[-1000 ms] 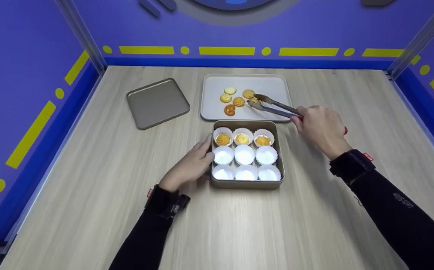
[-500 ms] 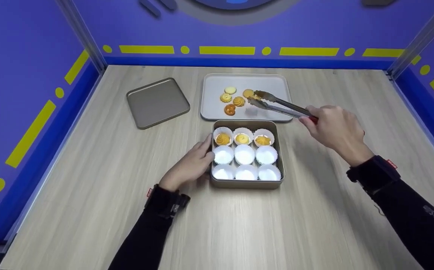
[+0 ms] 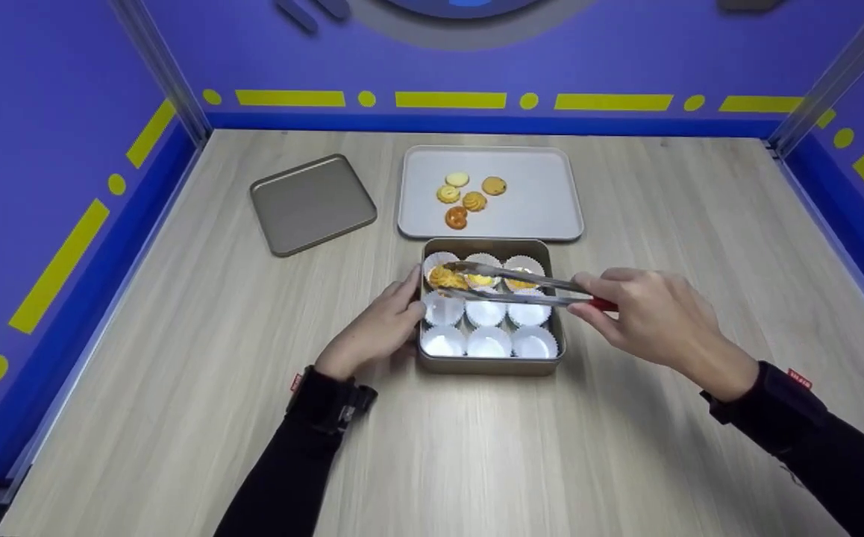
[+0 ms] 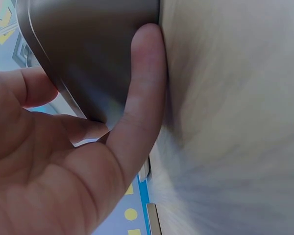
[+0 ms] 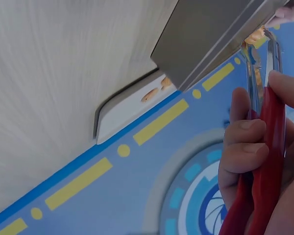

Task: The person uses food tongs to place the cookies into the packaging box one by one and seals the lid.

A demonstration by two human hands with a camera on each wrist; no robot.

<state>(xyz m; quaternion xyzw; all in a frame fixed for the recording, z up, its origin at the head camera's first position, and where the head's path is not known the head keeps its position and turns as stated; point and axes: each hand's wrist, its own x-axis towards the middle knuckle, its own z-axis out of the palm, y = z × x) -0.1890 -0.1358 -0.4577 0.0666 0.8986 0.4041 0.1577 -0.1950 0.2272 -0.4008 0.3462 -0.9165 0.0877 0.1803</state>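
Note:
A brown square tin [image 3: 492, 366] holds rows of white paper cups [image 3: 487, 341]; cookies sit in cups of the back row. My left hand [image 3: 376, 328] rests against the tin's left side, fingers fairly straight, and in the left wrist view its fingers [image 4: 147, 73] touch the wall [image 4: 88, 54]. My right hand [image 3: 656, 321] grips red-handled metal tongs [image 3: 529, 279], also in the right wrist view [image 5: 269, 142]. The tong tips hold a golden cookie [image 3: 448, 278] over the back-left cup, whose contents are partly hidden.
Behind the tin lies a white tray [image 3: 544, 194] with several cookies, among them a glossy brown one [image 3: 456, 218]. A brown lid [image 3: 314, 205] lies at the back left. Blue panels [image 3: 439, 67] stand around the table.
The tongs have moved from the tray toward me and left, over the tin, carrying a cookie off the tray. My right hand has moved nearer; my left hand stays at the tin.

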